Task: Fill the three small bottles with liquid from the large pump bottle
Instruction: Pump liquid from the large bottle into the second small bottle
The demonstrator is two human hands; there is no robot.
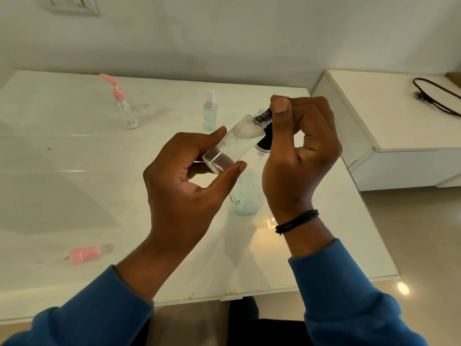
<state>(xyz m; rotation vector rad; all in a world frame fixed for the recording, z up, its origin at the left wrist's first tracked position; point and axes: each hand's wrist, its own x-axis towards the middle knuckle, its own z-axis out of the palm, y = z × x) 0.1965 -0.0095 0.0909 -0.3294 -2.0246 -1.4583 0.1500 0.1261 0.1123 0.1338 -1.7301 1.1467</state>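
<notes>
Starting at my far left, a pink cap (84, 254) with a clear dip tube lies on its side on the white table (62, 201), near the front edge. Farther back stands a small clear bottle with a pink pump (124, 106), upright and apparently empty. To its right, well apart, a small spray bottle (210, 113) stands upright with pale blue liquid inside. My left hand (184, 186) holds a small clear bottle (232, 146) above the table, thumb and fingers curled round its base, the bottle tilted with its neck pointing up and to the right. My right hand (299, 151) pinches the black threaded top (262, 117) at that neck, fingers curled in. Below both hands I see the large pump bottle (247, 193) standing on the table, mostly hidden, with bluish liquid inside. A black cable (434, 96) lies on the white side unit (389, 136) at far right.
</notes>
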